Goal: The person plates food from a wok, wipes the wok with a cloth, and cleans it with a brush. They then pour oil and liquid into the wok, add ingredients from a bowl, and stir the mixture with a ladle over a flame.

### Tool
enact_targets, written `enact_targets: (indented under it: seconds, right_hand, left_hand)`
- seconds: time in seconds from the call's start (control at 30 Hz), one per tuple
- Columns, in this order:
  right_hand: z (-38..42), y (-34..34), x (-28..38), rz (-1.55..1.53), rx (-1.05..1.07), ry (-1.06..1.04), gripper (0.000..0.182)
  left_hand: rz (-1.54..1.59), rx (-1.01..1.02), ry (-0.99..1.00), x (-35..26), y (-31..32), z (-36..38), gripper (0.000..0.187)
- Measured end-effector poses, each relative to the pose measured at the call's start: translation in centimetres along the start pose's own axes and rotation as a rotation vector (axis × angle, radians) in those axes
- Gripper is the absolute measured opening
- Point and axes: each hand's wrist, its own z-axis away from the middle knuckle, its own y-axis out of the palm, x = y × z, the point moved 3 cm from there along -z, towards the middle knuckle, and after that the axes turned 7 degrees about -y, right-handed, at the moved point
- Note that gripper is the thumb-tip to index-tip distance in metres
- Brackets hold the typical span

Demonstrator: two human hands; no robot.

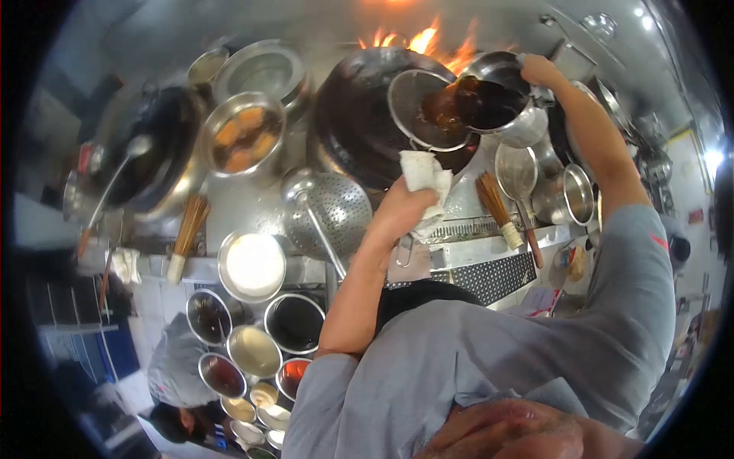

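Note:
My left hand (401,210) is closed round a folded white cloth (424,172) and, through it, the handle of a round mesh strainer (413,103). A wire loop pokes out below the fist. The strainer is over a large dark wok (344,107), with flames (424,38) rising behind its rim. At the upper right my right hand (541,70) grips the edge of a metal pot (508,65), with a cloth partly showing at the palm. The pot tilts toward the strainer, and dark brown liquid (451,107) runs from it into the mesh.
A perforated ladle (332,210) lies left of my left forearm. Bamboo brushes (493,199), a wire skimmer (516,172) and a steel pot (569,195) sit at right. Another wok (145,153) and a pot with orange pieces (243,138) stand left. A person (180,363) bends near several sauce containers (254,350).

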Motion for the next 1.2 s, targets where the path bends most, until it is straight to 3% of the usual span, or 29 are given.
enact_targets:
  seconds: [0.17, 0.27, 0.33, 0.4, 0.47, 0.57, 1.2]
  right_hand:
    - [-2.6, 0.2, 1.4, 0.094, -0.077, -0.075, 0.021]
    - [-4.0, -0.2, 2.4, 0.111, 0.035, -0.058, 0.020]
    - [-4.0, -0.7, 4.1, 0.224, 0.020, -0.195, 0.018]
    - [-6.0, 0.4, 3.6, 0.295, 0.160, -0.281, 0.018]
    - [-4.5, -1.7, 6.1, 0.238, 0.177, -0.117, 0.020]
    - [-4.5, -2.2, 7.5, 0.160, 0.076, -0.081, 0.021]
    - [-4.5, -4.7, 15.1, 0.278, 0.108, -0.055, 0.023]
  left_hand:
    - [0.017, 0.011, -0.062, 1.0, -1.1, -0.6, 0.049]
    - [0.012, 0.060, 0.046, 1.4, -1.5, -1.2, 0.048]
    - [0.001, 0.036, 0.040, 0.9, -1.7, -0.7, 0.048]
    - [-0.018, 0.046, 0.035, 0.7, -1.5, -0.7, 0.048]
    - [0.008, 0.042, -0.067, 0.8, -1.8, -0.7, 0.049]
    - [-0.028, 0.025, -0.058, 0.6, -2.0, -0.7, 0.051]
    - [0.043, 0.051, -0.062, 0.2, -1.9, 0.5, 0.050]
